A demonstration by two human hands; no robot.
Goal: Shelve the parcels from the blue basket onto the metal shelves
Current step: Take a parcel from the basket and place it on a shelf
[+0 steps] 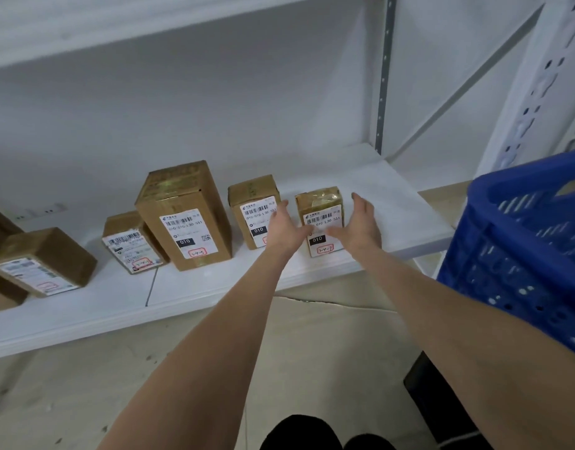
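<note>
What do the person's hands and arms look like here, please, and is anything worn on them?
The left hand and right hand are bare: no gloves, rings, watch or wristband show. The left forearm and right forearm are uncovered as well, with no sleeve edge in view and no markings visible.

One wide-angle view from the person's head, faces forward and down, close above the metal shelf (214,287), left hand (286,228) and right hand (360,225) at frame centre, blue basket (523,254) right of the right hand
</note>
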